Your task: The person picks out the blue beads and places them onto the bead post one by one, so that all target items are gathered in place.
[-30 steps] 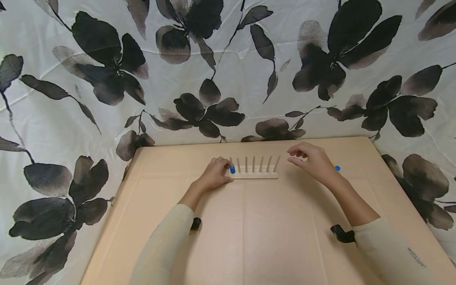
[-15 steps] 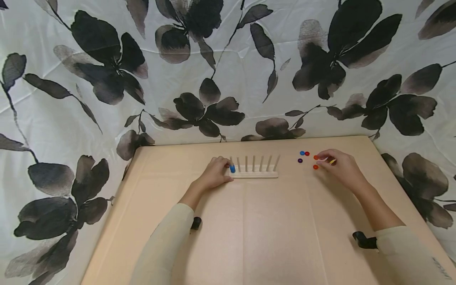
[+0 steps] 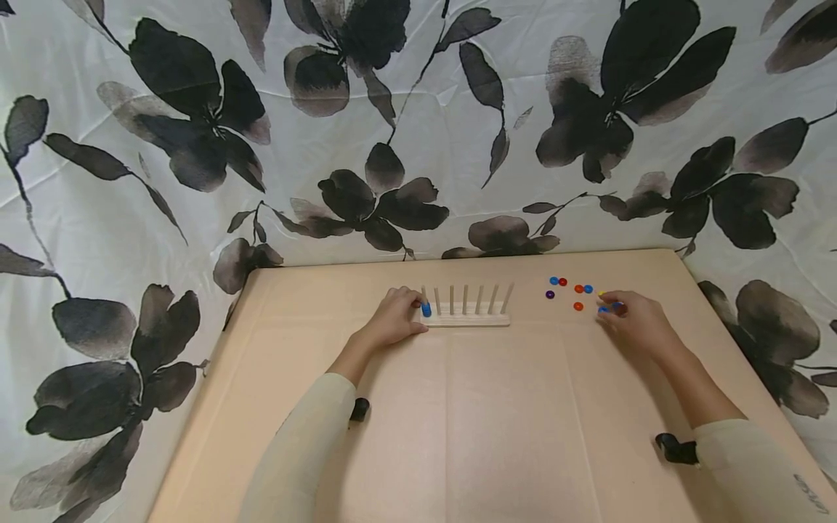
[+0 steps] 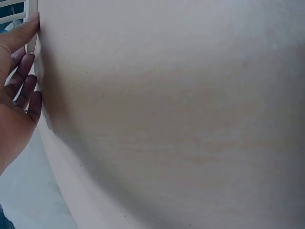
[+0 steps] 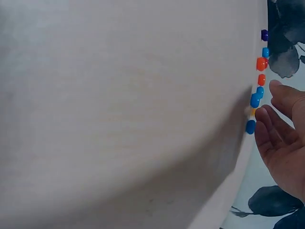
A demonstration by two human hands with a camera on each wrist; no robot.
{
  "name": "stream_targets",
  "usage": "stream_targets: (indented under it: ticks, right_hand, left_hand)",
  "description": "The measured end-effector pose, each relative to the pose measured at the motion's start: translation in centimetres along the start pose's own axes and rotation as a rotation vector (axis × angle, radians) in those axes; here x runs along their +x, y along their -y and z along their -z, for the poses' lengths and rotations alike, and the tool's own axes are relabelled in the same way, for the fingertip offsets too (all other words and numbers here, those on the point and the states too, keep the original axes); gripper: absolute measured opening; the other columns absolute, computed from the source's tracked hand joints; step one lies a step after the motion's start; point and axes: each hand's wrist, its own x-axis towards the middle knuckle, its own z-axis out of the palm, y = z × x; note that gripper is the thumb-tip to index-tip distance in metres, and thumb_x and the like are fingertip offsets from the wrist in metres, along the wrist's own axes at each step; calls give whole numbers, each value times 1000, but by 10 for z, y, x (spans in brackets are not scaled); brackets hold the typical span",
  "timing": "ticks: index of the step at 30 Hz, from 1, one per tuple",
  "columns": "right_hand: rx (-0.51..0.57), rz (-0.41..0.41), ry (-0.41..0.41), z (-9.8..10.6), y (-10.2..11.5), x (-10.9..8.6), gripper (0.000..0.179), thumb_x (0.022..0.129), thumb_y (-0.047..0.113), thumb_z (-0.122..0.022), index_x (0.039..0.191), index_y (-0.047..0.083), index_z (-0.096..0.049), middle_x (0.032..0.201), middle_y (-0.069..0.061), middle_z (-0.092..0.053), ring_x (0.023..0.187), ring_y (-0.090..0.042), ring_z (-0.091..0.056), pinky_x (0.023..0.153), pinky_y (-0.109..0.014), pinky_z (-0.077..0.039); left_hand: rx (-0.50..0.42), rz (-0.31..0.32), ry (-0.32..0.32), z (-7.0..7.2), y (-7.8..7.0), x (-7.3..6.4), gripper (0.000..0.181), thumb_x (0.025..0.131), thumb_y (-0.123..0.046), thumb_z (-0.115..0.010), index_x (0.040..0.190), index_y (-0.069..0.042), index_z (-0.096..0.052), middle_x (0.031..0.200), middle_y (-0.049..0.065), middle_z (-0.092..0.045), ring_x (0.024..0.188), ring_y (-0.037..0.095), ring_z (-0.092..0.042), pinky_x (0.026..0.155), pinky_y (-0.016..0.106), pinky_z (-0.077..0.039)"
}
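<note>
A small wooden peg rack with several upright pegs stands near the far side of the table. Blue beads sit low on its leftmost peg. My left hand grips the rack's left end, thumb at the front edge and fingers behind; the left wrist view shows the same hand at the rack's side. Over the loose beads to the right, my right hand has its thumb and fingertips around a blue bead. The right wrist view shows a gap between thumb and fingers, with a blue bead beside the fingertips.
Left of the right hand lie loose beads: a purple bead, a red bead, an orange-red bead and several others. A yellow bead shows at the fingertips. Floral cloth hangs behind the tan table.
My right hand has moved right, away from the rack's side, uncovering several beads and coming to the blue ones. The left hand and the rack have stayed in place.
</note>
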Motion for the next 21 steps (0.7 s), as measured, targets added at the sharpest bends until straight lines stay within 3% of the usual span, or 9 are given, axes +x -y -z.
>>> stream_targets:
  ticks: [14, 21]
  right_hand:
    - [-35, 63, -32, -9, -11, 0, 36, 94, 14, -75, 122, -6, -66, 106, -26, -68, 94, -38, -63, 84, -56, -52]
    - [-24, 32, -30, -14, -10, -3, 35, 95, 13, -74, 123, -6, -66, 107, -25, -65, 94, -35, -60, 83, -52, -53]
  left_hand:
    - [-8, -2, 4, 0, 0, -1, 53, 86, -30, -86, 128, -7, -64, 119, 5, -61, 115, 25, -47, 105, 41, -40]
    - [0, -7, 0, 0, 1, -1, 53, 86, -30, -86, 128, -8, -64, 118, 5, -61, 114, 25, -47, 103, 41, -40]
